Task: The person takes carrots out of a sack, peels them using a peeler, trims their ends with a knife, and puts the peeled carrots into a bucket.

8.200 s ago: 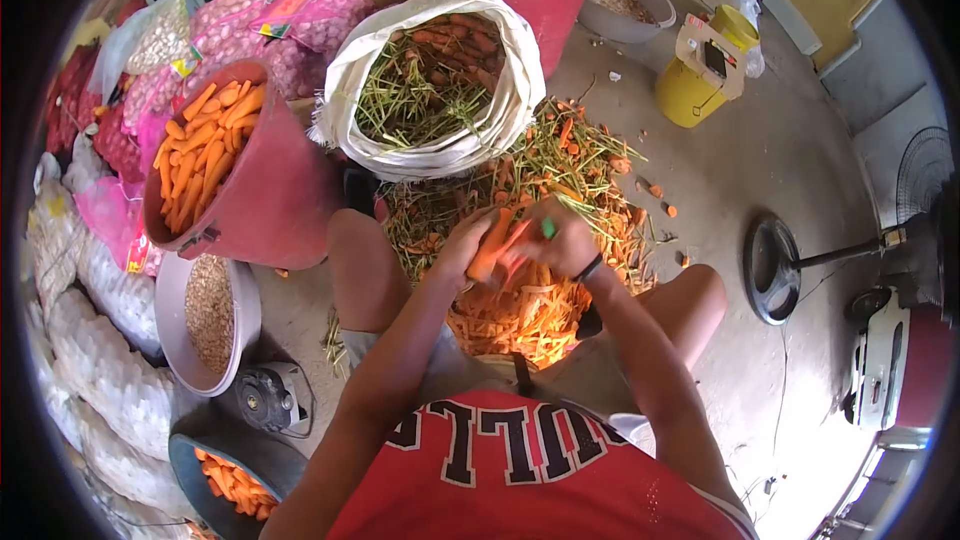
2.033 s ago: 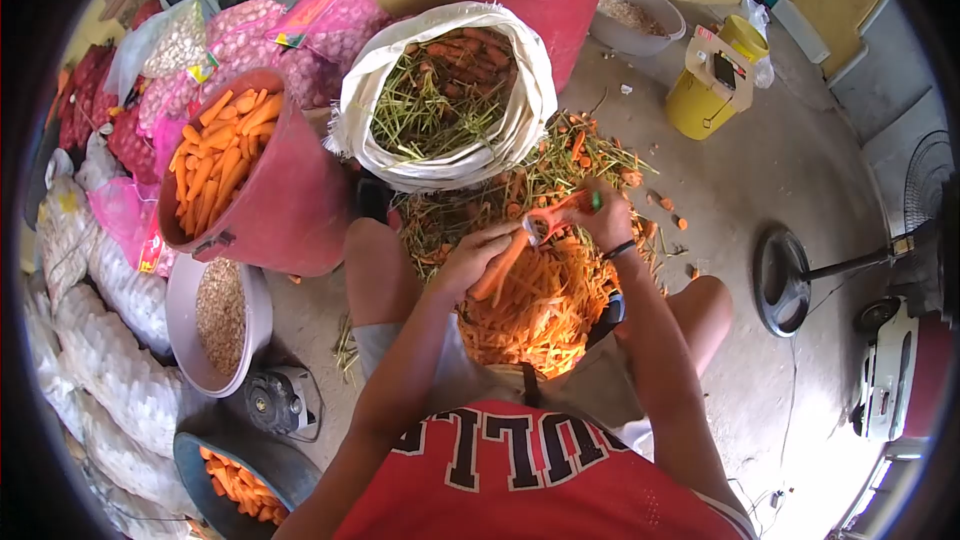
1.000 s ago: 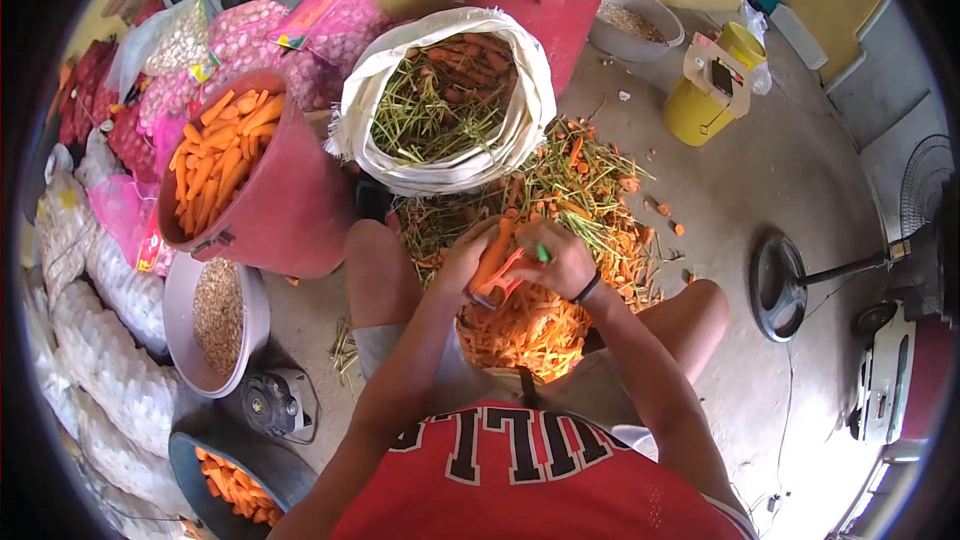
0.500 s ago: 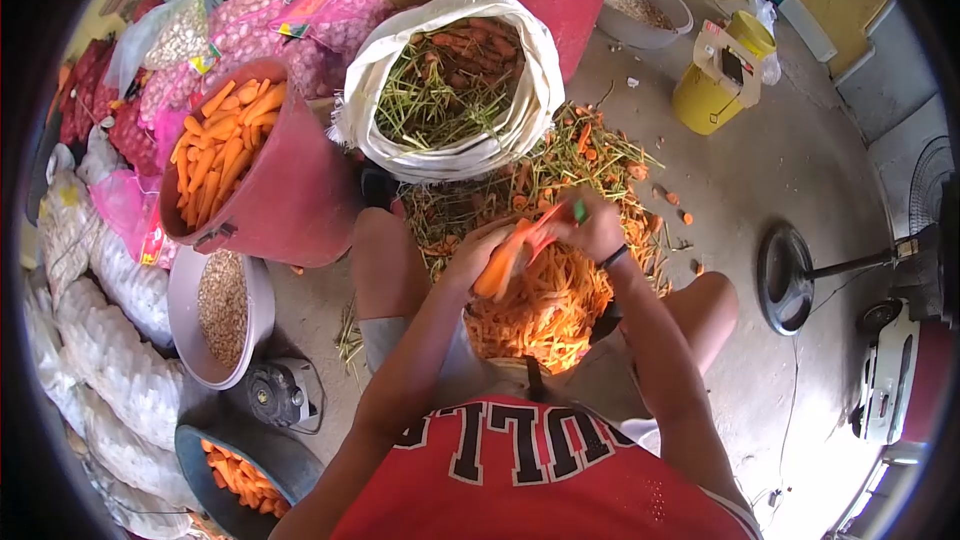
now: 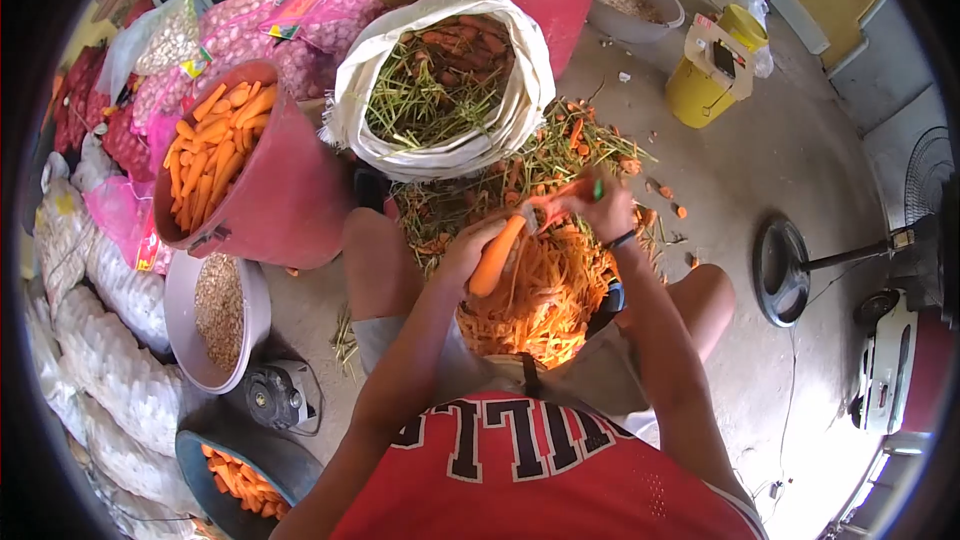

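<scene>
Two tubs bulk largest: one red tub (image 5: 300, 205) heaped with orange carrots (image 5: 218, 152) near the person's left knee (image 5: 378, 260), and a second red tub (image 5: 565, 20) beyond the open white sack (image 5: 450, 158), which holds reddish carrots and green stems. Next in size come the scattered trimmings (image 5: 590, 140) on the floor, then the pile of orange peelings (image 5: 540, 315) between the knees, and a pale basin (image 5: 258, 310) at the left. Above the peelings, the left hand (image 5: 470, 252) grips a single carrot (image 5: 496, 258), held aslant. The right hand (image 5: 607, 212) is closed around an orange-red peeler (image 5: 553, 207), its head close by the carrot's upper end; whether they touch, I cannot tell. Smallest is a dark wristband (image 5: 622, 239) on the right wrist.
</scene>
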The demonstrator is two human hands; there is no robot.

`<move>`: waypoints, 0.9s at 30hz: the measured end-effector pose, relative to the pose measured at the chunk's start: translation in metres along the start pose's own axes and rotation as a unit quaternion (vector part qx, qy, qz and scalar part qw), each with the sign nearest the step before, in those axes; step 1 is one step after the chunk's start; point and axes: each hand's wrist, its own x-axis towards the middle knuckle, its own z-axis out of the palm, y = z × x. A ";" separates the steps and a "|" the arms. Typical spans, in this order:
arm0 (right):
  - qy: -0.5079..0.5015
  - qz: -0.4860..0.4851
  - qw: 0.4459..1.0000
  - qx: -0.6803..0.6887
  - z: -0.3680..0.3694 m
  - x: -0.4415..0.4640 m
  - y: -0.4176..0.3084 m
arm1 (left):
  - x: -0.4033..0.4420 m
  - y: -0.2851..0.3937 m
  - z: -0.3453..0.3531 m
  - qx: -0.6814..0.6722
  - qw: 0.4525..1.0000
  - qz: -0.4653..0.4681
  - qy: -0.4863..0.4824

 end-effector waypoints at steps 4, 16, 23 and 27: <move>-0.053 -0.246 0.968 -0.023 0.022 -0.029 -0.058 | 0.014 -0.007 -0.004 -0.071 0.997 0.021 -0.004; -0.055 -0.261 0.964 0.005 0.016 -0.017 -0.046 | 0.015 -0.017 -0.010 -0.003 0.998 0.052 0.020; -0.026 -0.102 0.993 0.046 0.020 -0.015 -0.017 | 0.008 -0.001 -0.001 -0.015 0.999 0.026 0.019; -0.046 -0.240 0.969 -0.019 0.024 -0.021 -0.040 | 0.009 -0.012 -0.010 0.012 0.998 0.052 0.012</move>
